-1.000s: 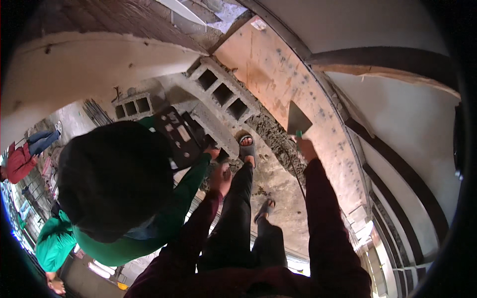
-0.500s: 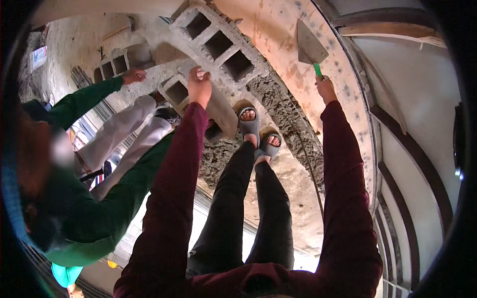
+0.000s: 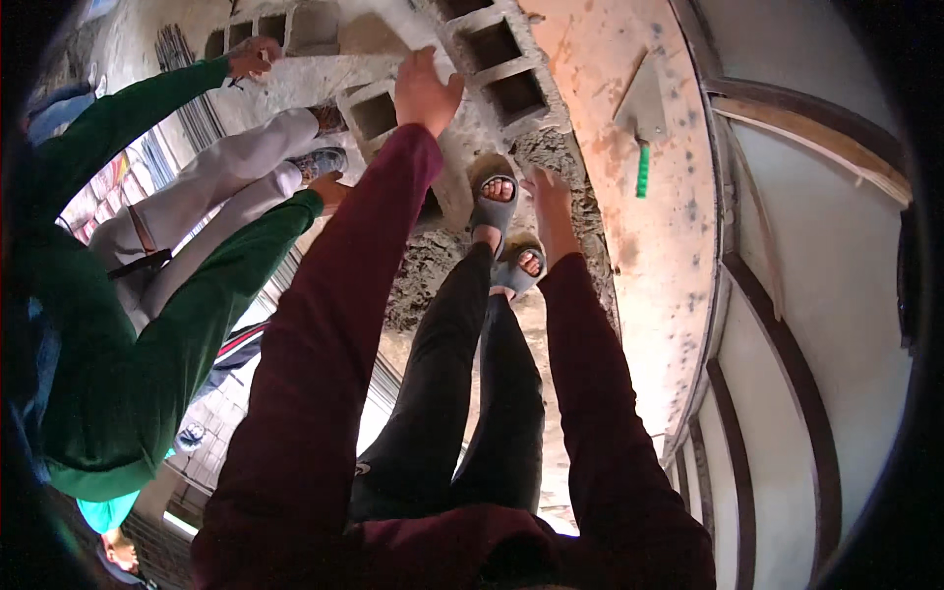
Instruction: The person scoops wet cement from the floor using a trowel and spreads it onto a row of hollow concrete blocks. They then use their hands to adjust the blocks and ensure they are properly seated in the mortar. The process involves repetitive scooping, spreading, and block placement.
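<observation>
My left hand [image 3: 426,90] reaches over the hollow concrete blocks with fingers apart and nothing visibly in them, between a smaller block [image 3: 356,104] and a long block [image 3: 536,54]. My right hand [image 3: 550,208], also empty with fingers apart, is lower, beside my sandaled foot and over the rough wet mortar [image 3: 541,147]. A trowel with a green handle [image 3: 643,172] and triangular blade lies on the pale spotted board [image 3: 674,256], right of my right hand.
A co-worker in green sleeves [image 3: 147,93] crouches close on my left, hands near the blocks. More blocks [image 3: 310,29] and a bundle of rods [image 3: 182,74] lie beyond. A framed wall panel [image 3: 806,236] curves along the right. Another person in teal [image 3: 108,511] is behind at lower left.
The trowel has left my right hand and lies on the board; that hand has moved left and down. My left hand has risen toward the blocks. The co-worker's head has moved leftward.
</observation>
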The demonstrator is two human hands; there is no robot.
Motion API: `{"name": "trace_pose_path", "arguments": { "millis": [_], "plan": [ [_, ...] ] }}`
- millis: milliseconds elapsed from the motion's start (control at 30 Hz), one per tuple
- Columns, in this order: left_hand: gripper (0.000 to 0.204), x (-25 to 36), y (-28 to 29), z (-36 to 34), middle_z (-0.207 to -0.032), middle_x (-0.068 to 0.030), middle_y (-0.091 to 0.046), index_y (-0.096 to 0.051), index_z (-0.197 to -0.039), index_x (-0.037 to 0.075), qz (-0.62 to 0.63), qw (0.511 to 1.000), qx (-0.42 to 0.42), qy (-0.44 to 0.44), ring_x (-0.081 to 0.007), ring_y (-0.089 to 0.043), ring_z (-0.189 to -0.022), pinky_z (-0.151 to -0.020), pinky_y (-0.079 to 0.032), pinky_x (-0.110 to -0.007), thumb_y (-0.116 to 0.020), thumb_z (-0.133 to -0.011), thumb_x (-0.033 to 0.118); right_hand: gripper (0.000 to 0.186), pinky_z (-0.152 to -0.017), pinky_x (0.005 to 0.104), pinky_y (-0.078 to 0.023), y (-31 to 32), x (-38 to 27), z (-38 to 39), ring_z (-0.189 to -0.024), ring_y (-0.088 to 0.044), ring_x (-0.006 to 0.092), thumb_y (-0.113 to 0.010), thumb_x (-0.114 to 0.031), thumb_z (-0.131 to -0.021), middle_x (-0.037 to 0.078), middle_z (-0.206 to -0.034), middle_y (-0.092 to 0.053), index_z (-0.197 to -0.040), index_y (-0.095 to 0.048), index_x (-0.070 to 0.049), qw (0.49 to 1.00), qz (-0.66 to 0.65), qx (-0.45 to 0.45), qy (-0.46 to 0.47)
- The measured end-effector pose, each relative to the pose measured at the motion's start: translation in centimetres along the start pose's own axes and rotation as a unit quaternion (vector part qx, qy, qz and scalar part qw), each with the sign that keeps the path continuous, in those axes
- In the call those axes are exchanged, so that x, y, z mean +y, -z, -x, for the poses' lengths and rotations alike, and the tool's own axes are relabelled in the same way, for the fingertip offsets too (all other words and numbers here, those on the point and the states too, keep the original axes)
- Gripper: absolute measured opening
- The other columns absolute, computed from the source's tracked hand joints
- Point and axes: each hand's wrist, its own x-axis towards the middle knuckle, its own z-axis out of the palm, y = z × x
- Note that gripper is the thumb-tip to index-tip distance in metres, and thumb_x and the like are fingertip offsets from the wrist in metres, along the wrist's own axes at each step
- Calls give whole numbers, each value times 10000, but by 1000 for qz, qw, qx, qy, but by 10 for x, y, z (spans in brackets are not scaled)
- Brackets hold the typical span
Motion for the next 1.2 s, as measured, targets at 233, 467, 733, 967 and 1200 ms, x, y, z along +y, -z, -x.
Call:
{"name": "trace_pose_path", "arguments": {
  "millis": [233,467,733,967,1200],
  "plan": [
    [743,11,-16,-80,-1313,-166,-475,-367,-1362,11,-157,961,-100,-206,-343,-405,-1261,-1119,-253,-440,-689,-780,342,650,-876,337,-433,-30,-35,-66,-1033,-565,197,-658,-478,-839,92,-1177,-589,-1227,-544,32,989,-86,70,-102],
    [592,20,-44,-132,-1029,-200,-628,-476,-1180,4,-148,936,-270,-171,-339,-602,-1020,-932,-444,-442,-719,-732,306,638,-715,322,-416,-42,-80,-84,-805,-489,144,-687,-535,-789,64,-940,-594,-1040,-618,47,968,-11,130,-215],
    [597,14,-64,-154,-890,-214,-658,-515,-1176,28,-142,932,-303,-137,-381,-643,-865,-759,-518,-467,-727,-713,340,613,-692,375,-500,-43,-88,-72,-788,-626,246,-765,-486,-713,153,-873,-661,-937,-647,72,978,2,123,-170],
    [353,5,-80,-163,-846,-188,-665,-643,-993,35,-135,933,-261,-209,-373,-645,-817,-746,-525,-456,-671,-694,219,372,-615,346,-474,-48,-66,-77,-660,-583,181,-747,-245,-741,86,-807,-636,-963,-615,22,980,-105,163,-52],
    [287,6,-71,-166,-824,-199,-651,-612,-871,12,-151,922,-262,-240,-374,-636,-810,-746,-515,-459,-674,-698,232,405,-680,381,-491,-51,-76,-74,-772,-629,250,-722,-206,-741,123,-869,-646,-1026,-574,41,976,-124,144,-106]
  ]
}}
